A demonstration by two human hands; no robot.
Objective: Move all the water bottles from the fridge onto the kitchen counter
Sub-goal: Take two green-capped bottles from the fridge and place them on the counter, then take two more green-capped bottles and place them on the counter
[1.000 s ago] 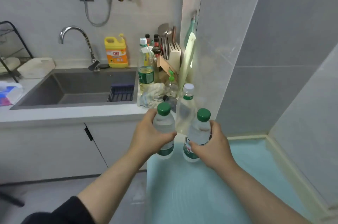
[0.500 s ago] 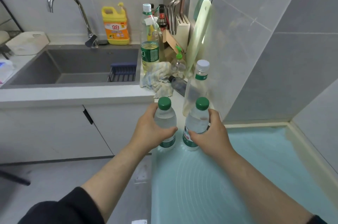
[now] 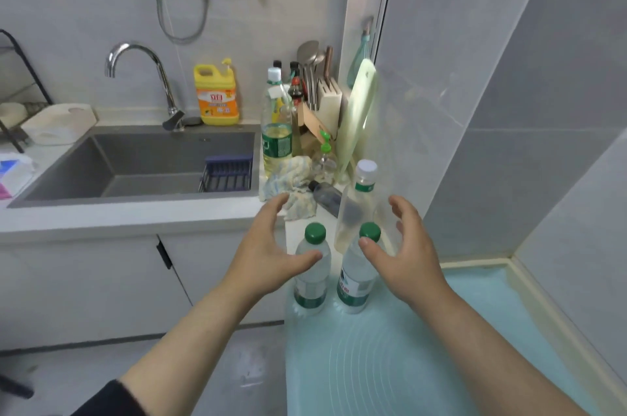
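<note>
Lower center, we're spreading left hand [image 3: 268,256] and right hand [image 3: 407,252] off two green-capped bottles [image 3: 312,276]; a nudge risks toppling the white-capped bottle [image 3: 359,208] behind.

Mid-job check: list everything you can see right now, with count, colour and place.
Green-cap bottles: 2, clear, upright on the blue mat.
White-cap bottle: 1, clear, behind them.
Oil bottle: 1, yellowish, right of the sink.
Detergent jug: 1, yellow, behind the sink.
Tap: 1, chrome, behind the sink.
Basket: 1, dark blue, in the sink.
Cloth: 1, pale, on the counter.
Knife block: 1, cream, corner.
Left hand: open, beside the bottles.
Right hand: open, beside the bottles.
</note>
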